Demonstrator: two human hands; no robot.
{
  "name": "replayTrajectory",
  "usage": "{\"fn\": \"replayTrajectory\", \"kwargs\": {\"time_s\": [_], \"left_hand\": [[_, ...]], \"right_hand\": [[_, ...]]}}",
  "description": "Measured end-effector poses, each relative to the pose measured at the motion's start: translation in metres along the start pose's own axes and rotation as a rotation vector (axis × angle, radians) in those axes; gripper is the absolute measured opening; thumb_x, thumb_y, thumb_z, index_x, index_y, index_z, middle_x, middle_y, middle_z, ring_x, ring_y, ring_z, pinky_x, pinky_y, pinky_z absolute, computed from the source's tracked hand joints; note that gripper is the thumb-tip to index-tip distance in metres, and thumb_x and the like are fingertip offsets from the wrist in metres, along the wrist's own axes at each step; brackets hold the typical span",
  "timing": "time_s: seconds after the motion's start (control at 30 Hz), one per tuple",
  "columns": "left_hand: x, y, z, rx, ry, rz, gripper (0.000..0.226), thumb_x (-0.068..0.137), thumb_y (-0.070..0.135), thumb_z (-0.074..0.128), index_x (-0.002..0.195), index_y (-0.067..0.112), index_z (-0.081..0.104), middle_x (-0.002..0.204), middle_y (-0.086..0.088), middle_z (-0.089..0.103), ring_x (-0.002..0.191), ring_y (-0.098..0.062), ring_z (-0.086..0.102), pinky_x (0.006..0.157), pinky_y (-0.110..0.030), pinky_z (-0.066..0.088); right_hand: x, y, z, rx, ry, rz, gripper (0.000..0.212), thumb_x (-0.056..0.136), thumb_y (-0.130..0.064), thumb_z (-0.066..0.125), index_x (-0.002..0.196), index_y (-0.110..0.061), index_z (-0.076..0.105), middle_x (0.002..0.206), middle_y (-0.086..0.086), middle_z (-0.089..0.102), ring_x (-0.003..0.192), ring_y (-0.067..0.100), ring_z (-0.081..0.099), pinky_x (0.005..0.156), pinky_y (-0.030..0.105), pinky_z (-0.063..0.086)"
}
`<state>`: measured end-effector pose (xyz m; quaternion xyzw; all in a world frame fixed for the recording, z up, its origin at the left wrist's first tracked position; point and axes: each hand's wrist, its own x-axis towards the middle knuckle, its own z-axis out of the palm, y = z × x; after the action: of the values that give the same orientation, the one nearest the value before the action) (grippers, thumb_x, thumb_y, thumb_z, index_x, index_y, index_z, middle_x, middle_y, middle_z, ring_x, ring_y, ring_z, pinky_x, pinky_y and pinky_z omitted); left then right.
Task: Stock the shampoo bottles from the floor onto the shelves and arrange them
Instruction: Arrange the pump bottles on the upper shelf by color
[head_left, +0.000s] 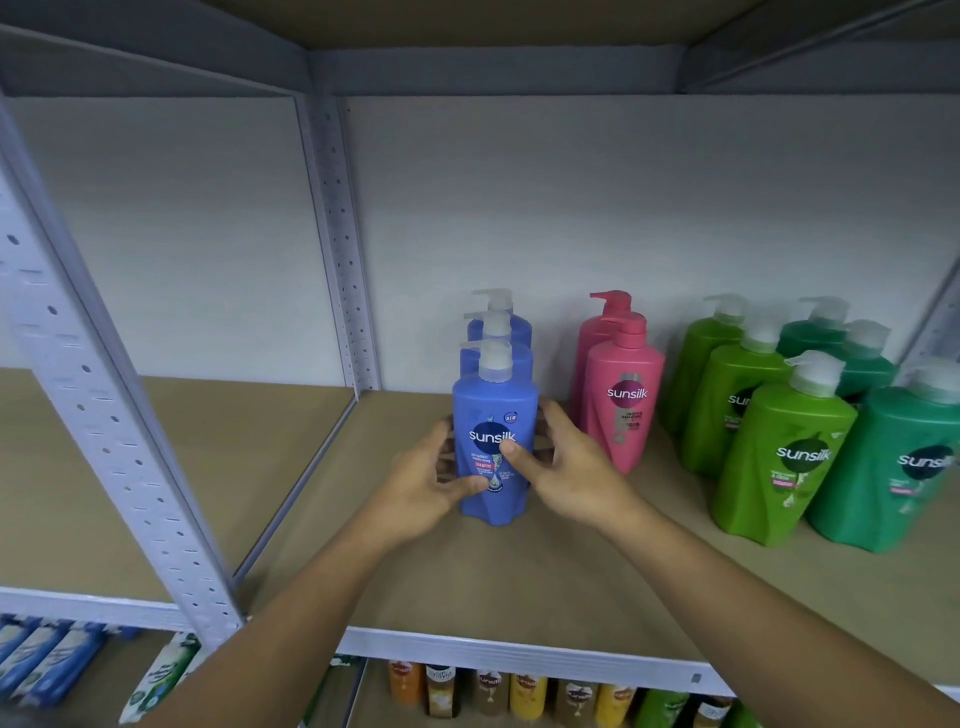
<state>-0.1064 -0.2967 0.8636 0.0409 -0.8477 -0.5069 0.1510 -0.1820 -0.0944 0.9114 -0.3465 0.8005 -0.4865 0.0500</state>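
A blue Sunsilk pump bottle (496, 415) stands upright on the brown shelf board (519, 577), at the front of a row of three blue bottles. My left hand (423, 480) grips its left side with the thumb across the lower label. My right hand (563, 467) grips its right side, thumb on the label's middle. Two more blue bottles (506, 325) stand behind it. To the right stand two pink bottles (623, 400), then light green bottles (779, 457) in a row, then dark green bottles (893, 467).
A perforated grey upright (111, 415) slants across the left, with another post (343, 249) at the back. The left shelf bay (130, 467) holds nothing. A lower shelf shows yellow and orange bottles (527, 693) and blue tubes (47, 660).
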Motion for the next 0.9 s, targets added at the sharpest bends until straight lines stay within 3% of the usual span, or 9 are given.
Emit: {"fn": "replayTrajectory", "kwargs": {"time_s": [0.1, 0.23, 0.33, 0.43, 0.57, 0.7, 0.83, 0.9], "left_hand": [[-0.005, 0.003, 0.001, 0.033, -0.019, 0.002, 0.065, 0.083, 0.036, 0.082, 0.133, 0.055, 0.045, 0.125, 0.015, 0.068, 0.108, -0.004, 0.068, 0.098, -0.035, 0.056], [-0.019, 0.003, 0.007, 0.293, 0.025, -0.034, 0.060, 0.080, 0.065, 0.065, 0.134, 0.041, 0.054, 0.122, 0.018, 0.070, 0.111, -0.003, 0.066, 0.099, -0.034, 0.053], [-0.039, 0.000, 0.017, 0.528, 0.053, -0.104, 0.052, 0.083, 0.068, 0.054, 0.119, 0.033, 0.067, 0.108, 0.012, 0.075, 0.103, -0.012, 0.068, 0.090, -0.033, 0.054], [-0.057, -0.003, 0.035, 0.593, 0.078, -0.073, 0.057, 0.081, 0.069, 0.041, 0.097, 0.025, 0.074, 0.090, 0.009, 0.074, 0.087, -0.012, 0.067, 0.081, -0.034, 0.053], [-0.071, 0.008, 0.075, 0.591, 0.048, 0.099, 0.055, 0.085, 0.056, 0.043, 0.090, 0.010, 0.073, 0.095, -0.003, 0.073, 0.090, -0.013, 0.062, 0.082, -0.028, 0.045], [-0.066, 0.030, 0.115, 0.639, 0.094, 0.153, 0.050, 0.087, 0.048, 0.044, 0.088, 0.007, 0.072, 0.094, -0.005, 0.072, 0.088, -0.018, 0.061, 0.078, -0.028, 0.042], [-0.059, 0.055, 0.164, 0.585, 0.102, 0.166, 0.040, 0.088, 0.043, 0.049, 0.097, 0.012, 0.073, 0.100, -0.001, 0.071, 0.093, -0.021, 0.064, 0.083, -0.031, 0.047], [-0.056, 0.070, 0.191, 0.526, 0.070, 0.196, 0.037, 0.089, 0.040, 0.058, 0.111, 0.014, 0.073, 0.111, -0.001, 0.071, 0.102, -0.019, 0.065, 0.090, -0.024, 0.045]], "right_hand": [[-0.003, 0.004, 0.000, 0.028, -0.019, 0.000, 0.051, 0.094, -0.039, 0.065, 0.141, -0.035, 0.044, 0.128, -0.018, 0.063, 0.111, -0.006, 0.062, 0.097, 0.028, 0.054], [-0.020, 0.017, -0.006, -0.033, -0.041, -0.012, 0.055, 0.097, -0.036, 0.061, 0.148, -0.029, 0.041, 0.141, -0.016, 0.056, 0.128, -0.003, 0.052, 0.109, 0.030, 0.044], [-0.041, 0.032, -0.020, -0.246, -0.044, 0.009, 0.052, 0.099, -0.035, 0.058, 0.147, -0.019, 0.046, 0.149, -0.008, 0.049, 0.138, 0.006, 0.044, 0.116, 0.021, 0.029], [-0.065, 0.053, -0.037, -0.451, -0.115, 0.003, 0.046, 0.101, -0.035, 0.054, 0.143, -0.017, 0.053, 0.148, -0.005, 0.051, 0.137, 0.009, 0.044, 0.106, 0.009, 0.023], [-0.094, 0.081, -0.060, -0.552, -0.198, 0.003, 0.049, 0.101, -0.036, 0.053, 0.145, -0.015, 0.050, 0.152, 0.001, 0.047, 0.141, 0.011, 0.040, 0.112, 0.010, 0.018], [-0.119, 0.101, -0.091, -0.575, -0.239, 0.001, 0.057, 0.098, -0.042, 0.057, 0.149, -0.018, 0.046, 0.157, -0.001, 0.039, 0.147, 0.010, 0.028, 0.112, 0.009, 0.007], [-0.145, 0.119, -0.131, -0.582, -0.157, 0.003, 0.051, 0.096, -0.042, 0.061, 0.141, -0.018, 0.057, 0.149, -0.003, 0.050, 0.141, 0.010, 0.037, 0.109, 0.008, 0.012], [-0.158, 0.124, -0.150, -0.548, -0.077, 0.038, 0.044, 0.094, -0.040, 0.064, 0.133, -0.020, 0.063, 0.141, -0.005, 0.057, 0.133, 0.009, 0.046, 0.106, 0.008, 0.021]]}}
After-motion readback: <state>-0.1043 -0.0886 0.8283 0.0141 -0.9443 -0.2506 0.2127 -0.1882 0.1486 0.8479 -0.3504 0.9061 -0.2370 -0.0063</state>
